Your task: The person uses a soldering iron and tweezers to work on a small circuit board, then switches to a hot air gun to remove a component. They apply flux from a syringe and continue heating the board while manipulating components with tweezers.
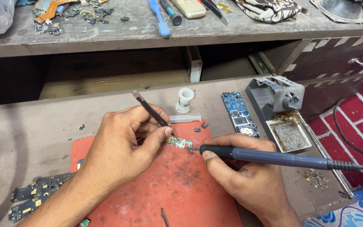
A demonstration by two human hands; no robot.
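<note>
Workbench (pixel 22 122) | red mat (pixel 181 185) | left hand (pixel 122 147) grips tweezers (pixel 152 111) | right hand (pixel 248 176) grips soldering iron (pixel 269 157) | blue board (pixel 239 114) beside

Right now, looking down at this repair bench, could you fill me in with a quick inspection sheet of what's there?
Surface: red work mat, scuffed and stained, on a grey bench.
Job's things: small circuit piece on the mat; tweezers and soldering iron meet at it.
Clutter: blue circuit board, white spool, dark boards, loose chips.
Grippers: left hand pinches the tweezers; right hand grips the iron.
Cables: black iron cord loops off to the right.
Surroundings: iron stand with tray, open drawer, upper shelf with tools.
</note>
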